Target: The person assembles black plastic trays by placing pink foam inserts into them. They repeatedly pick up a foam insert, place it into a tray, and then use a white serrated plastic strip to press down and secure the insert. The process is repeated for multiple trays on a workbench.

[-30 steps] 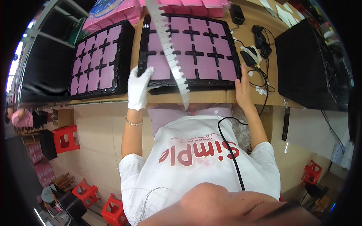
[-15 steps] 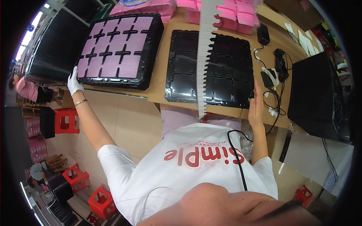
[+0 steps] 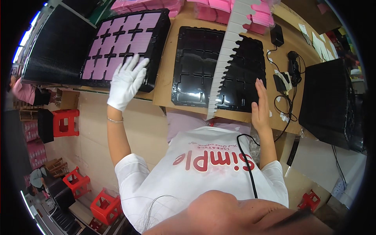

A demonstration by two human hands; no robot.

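Observation:
My left hand [image 3: 127, 83], in a white glove, has its fingers spread over the front right part of a stack of black plastic trays [image 3: 158, 51]. Pink sheets [image 3: 126, 39] fill the compartments of the top tray. Bare and empty, my right hand [image 3: 262, 107] reaches its outstretched fingers along the right edge of a flat black compartment tray [image 3: 196, 78]. Whether the fingertips touch that tray I cannot tell. A long pale strip with a toothed edge [image 3: 225, 64] slants across the view in front of the black tray, hiding part of it.
Tall stacks of black trays stand at the far left [image 3: 55, 51] and at the right [image 3: 327, 102]. Pink bundles [image 3: 213, 11] lie at the back. A black adapter [image 3: 277, 35] and tangled cables [image 3: 291, 103] are on the cardboard-covered table. Red stools [image 3: 65, 122] stand on the floor.
My left hand has left the front left corner of the pink-filled tray and swung right over its front right part. The strip now leans further right at its top. My right hand has shifted slightly.

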